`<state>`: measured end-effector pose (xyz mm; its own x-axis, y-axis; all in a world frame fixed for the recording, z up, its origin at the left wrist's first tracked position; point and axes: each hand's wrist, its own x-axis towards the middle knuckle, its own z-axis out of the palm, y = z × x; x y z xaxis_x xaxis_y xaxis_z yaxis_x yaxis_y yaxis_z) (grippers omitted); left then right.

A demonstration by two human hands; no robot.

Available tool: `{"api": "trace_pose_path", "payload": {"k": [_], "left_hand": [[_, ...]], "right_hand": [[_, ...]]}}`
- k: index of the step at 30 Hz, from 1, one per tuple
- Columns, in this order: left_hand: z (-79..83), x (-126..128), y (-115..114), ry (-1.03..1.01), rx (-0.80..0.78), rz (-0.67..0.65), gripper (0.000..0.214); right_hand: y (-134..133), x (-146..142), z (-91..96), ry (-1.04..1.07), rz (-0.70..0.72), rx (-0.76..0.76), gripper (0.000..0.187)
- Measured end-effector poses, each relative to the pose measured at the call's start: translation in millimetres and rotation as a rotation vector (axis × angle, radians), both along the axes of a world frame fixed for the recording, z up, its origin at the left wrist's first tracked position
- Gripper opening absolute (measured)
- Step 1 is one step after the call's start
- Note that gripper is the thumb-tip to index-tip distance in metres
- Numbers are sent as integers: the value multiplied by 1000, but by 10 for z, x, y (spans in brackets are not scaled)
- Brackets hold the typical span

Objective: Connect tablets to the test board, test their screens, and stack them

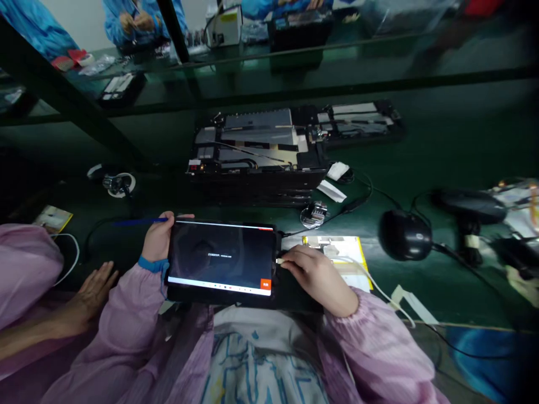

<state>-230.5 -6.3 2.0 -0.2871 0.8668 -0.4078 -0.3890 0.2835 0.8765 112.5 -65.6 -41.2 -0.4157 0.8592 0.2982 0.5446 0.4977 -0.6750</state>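
A black tablet (222, 255) with a lit dark screen lies in front of my body, level with the bench. My left hand (159, 238) is closed on its left edge, and a blue band circles that wrist. At the tablet's right edge, my right hand (314, 275) pinches the plug of a white cable (379, 289). The plug's tip touches or sits in the tablet's side; which one I cannot tell. A dark cable (295, 232) also runs to the tablet's upper right corner. Beneath the right hand lies a yellow-edged flat part (353, 249).
Stacked open tablet bodies (256, 143) stand behind the tablet, with more (362, 118) beside them. A black round device (404, 234) and a handheld scanner (471, 210) lie at right. A co-worker's hand (95, 289) rests at left. A shelf post (71, 106) slants across the upper left.
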Motion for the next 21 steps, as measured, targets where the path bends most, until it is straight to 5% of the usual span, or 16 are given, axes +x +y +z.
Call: {"api": "trace_pose_path", "payload": {"k": [11,17,21], "left_hand": [[10,-62,-73,-16,-8,-3,30],[56,-101,-161,-81,5,28,40],[97,-115,-187,-159,4,29,43]], "right_hand": [[50,-116,31,-119,15,-34,16],[47,-224,-103,-78,11,-64,23],[193,-189,144,-278,140,-157,22]]}}
